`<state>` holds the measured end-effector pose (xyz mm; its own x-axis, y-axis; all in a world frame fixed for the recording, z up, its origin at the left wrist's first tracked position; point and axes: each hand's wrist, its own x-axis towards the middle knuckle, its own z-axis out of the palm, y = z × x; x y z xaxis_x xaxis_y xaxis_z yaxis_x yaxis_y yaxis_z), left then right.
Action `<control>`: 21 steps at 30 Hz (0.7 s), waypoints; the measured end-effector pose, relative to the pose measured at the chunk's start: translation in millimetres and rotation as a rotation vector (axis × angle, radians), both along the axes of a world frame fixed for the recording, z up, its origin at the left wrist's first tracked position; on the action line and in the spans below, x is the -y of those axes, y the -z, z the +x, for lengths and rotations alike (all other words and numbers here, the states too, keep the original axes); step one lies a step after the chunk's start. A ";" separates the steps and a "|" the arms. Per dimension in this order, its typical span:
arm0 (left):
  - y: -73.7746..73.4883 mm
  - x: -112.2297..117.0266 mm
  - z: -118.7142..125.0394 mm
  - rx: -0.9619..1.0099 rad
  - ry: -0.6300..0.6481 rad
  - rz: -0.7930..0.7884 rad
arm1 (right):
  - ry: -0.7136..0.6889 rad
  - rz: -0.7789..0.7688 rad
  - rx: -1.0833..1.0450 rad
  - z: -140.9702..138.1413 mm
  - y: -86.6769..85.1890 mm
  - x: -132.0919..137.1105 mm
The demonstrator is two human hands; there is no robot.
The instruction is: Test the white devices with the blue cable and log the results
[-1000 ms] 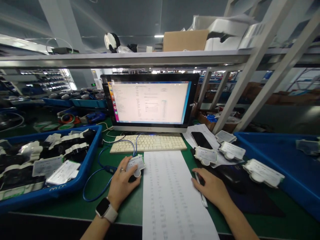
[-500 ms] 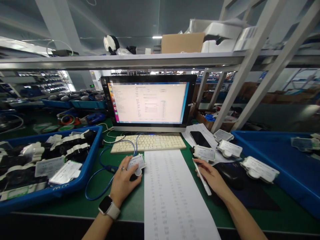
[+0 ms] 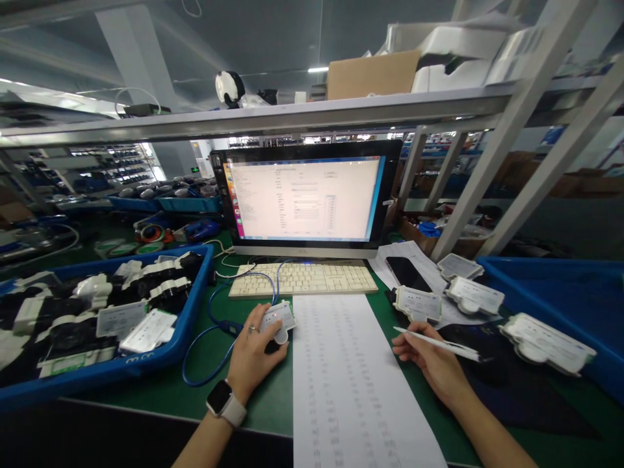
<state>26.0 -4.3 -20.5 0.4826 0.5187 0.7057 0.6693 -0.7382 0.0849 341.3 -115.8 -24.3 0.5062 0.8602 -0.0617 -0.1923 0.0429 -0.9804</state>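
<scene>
My left hand (image 3: 253, 354) rests on the green bench and grips a small white device (image 3: 277, 320) with a blue cable (image 3: 214, 325) running from it. A smartwatch sits on that wrist. My right hand (image 3: 431, 364) pinches a white pen (image 3: 436, 342), which lies almost level and points left above the bench. Between the hands runs a long white printed sheet (image 3: 351, 383). A cream keyboard (image 3: 303, 279) and a lit monitor (image 3: 305, 198) stand just behind.
A blue bin (image 3: 160, 354) at left holds several black and white parts. Three white devices (image 3: 418, 303) lie by a black phone (image 3: 407, 273) at right, another device (image 3: 546, 341) near a blue tray (image 3: 560, 286). A metal shelf (image 3: 292, 117) with a cardboard box spans overhead.
My right hand has lifted the pen off the bench and turned it level, tip pointing left. The left hand stays on the white device. The view has shifted slightly left.
</scene>
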 end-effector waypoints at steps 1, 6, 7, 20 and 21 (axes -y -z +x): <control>-0.4 0.3 -0.2 -0.003 0.001 -0.002 | -0.016 0.007 0.011 0.1 0.2 0.0; -1.2 2.8 -1.5 -0.014 0.037 -0.003 | -0.060 0.014 0.021 0.1 -2.5 0.4; -1.1 3.3 -1.6 -0.012 0.044 -0.001 | -0.062 0.011 0.018 -0.1 -3.0 0.5; 0.9 3.8 -1.5 0.023 0.055 -0.034 | -0.108 0.047 -0.006 1.4 -0.6 1.3; 1.2 3.3 -1.8 0.024 0.060 -0.037 | -0.109 0.048 -0.012 1.2 -0.8 1.3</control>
<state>24.2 -7.6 -21.7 0.4968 0.5150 0.6986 0.6210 -0.7732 0.1283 342.5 -117.1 -23.5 0.4086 0.9124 -0.0250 -0.2104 0.0675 -0.9753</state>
